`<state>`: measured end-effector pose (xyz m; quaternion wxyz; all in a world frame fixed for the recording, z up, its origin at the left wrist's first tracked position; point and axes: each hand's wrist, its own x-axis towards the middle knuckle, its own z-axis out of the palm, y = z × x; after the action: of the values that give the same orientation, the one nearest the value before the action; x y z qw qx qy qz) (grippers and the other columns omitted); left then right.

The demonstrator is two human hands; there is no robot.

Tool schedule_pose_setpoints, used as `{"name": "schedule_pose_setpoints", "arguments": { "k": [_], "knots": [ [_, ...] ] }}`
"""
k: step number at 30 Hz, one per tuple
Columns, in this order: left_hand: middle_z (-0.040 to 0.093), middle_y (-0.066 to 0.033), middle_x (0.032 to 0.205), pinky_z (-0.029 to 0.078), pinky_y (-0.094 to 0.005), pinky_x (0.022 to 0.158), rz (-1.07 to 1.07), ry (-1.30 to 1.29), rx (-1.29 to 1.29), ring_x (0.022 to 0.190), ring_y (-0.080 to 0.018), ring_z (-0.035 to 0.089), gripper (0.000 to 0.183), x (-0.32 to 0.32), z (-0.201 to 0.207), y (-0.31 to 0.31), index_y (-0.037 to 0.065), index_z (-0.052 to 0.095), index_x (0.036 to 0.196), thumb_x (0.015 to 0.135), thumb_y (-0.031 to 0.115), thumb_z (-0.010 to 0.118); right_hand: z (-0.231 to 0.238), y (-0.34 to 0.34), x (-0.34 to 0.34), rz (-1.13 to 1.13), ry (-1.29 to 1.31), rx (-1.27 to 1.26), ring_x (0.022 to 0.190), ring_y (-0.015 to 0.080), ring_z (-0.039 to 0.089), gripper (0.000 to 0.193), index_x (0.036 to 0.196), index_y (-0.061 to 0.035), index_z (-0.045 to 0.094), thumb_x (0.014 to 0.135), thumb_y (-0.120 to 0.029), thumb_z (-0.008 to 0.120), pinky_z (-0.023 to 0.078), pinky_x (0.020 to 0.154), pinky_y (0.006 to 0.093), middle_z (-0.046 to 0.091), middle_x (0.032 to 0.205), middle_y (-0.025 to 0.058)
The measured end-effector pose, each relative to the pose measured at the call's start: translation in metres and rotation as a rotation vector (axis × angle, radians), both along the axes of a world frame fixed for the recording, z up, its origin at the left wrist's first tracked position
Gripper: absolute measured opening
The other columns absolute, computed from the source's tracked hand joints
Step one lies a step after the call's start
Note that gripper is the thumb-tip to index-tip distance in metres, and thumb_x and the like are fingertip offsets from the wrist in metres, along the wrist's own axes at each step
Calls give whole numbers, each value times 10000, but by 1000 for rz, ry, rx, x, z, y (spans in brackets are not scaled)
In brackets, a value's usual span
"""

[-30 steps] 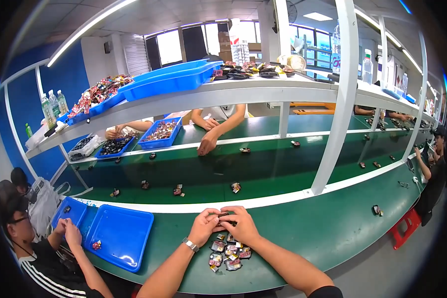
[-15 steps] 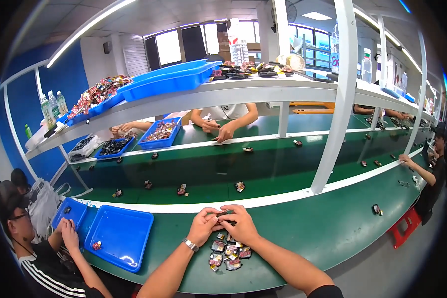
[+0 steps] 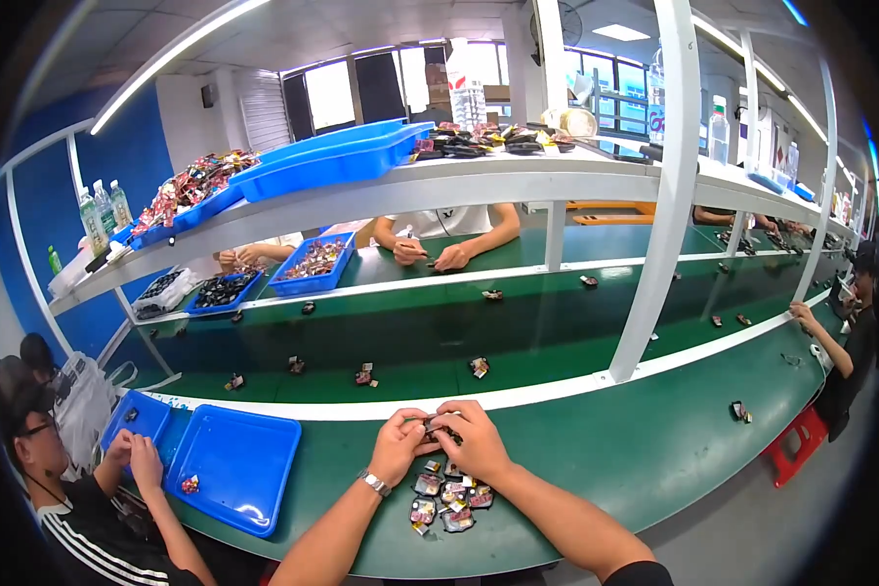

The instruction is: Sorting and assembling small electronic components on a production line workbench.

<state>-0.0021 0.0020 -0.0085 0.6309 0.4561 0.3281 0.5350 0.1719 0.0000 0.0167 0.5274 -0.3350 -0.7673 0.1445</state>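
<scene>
Above the green table (image 3: 576, 479), my left hand (image 3: 395, 451) and my right hand (image 3: 475, 441) meet, fingers closed on one small black part (image 3: 432, 428). Fingers cover most of this part, so its exact kind does not show. A watch with a metal band (image 3: 373, 481) sits on my left wrist. Just below my hands lies a cluster of small clear-and-black pieces (image 3: 457, 521) with pink and yellow labels, resting on the tabletop.
A large blue tray (image 3: 285, 459) is to my left, beside a seated person (image 3: 78, 508) handling something small. Beyond a white rail (image 3: 518, 394), a green conveyor (image 3: 410, 337) carries scattered pieces. A white post (image 3: 654, 234) rises right of centre, under a loaded shelf (image 3: 518, 178).
Pieces on the near conveyor have shifted slightly right. The hands of the person across have moved apart. My own hands stay nearly in place, with fingers slightly changed around the black part.
</scene>
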Motion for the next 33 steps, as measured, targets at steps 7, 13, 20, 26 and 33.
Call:
{"name": "schedule_pose_setpoints", "arguments": {
  "k": [7,13,20,26,33],
  "knots": [
    [622,-118,1064,576,-378,873,-6,9,-16,986,-201,642,204,1,3,-1,15,448,1163,961,0,475,-3,0,-4,-81,-74,141,900,262,580,135,879,-53,643,750,-39,679,515,750,358,603,956,73],
    [621,-132,1074,579,-369,870,-4,16,-18,995,-203,639,202,0,1,-1,7,456,1166,965,0,471,-1,-2,-5,-91,-107,150,894,265,577,153,896,-47,640,747,-36,672,517,740,347,584,943,74],
    [630,-109,1034,571,-413,890,-8,10,-18,984,-196,641,215,0,2,0,11,451,1171,958,-12,473,-1,-3,-1,-117,-227,117,900,266,574,207,922,-64,632,723,-46,684,515,742,356,571,962,74],
    [619,-127,1065,568,-412,899,13,13,-25,979,-212,644,223,4,7,-2,7,449,1177,957,-24,457,4,3,6,-98,-254,174,979,281,574,183,898,-63,633,728,-66,699,511,792,363,573,1074,89],
    [602,-127,1060,580,-410,884,0,58,27,984,-225,638,189,2,2,-1,-6,481,1139,954,-30,450,-6,3,7,-57,-194,-70,972,266,591,105,908,-56,657,818,-109,655,522,802,362,584,1111,69]
  ]
}}
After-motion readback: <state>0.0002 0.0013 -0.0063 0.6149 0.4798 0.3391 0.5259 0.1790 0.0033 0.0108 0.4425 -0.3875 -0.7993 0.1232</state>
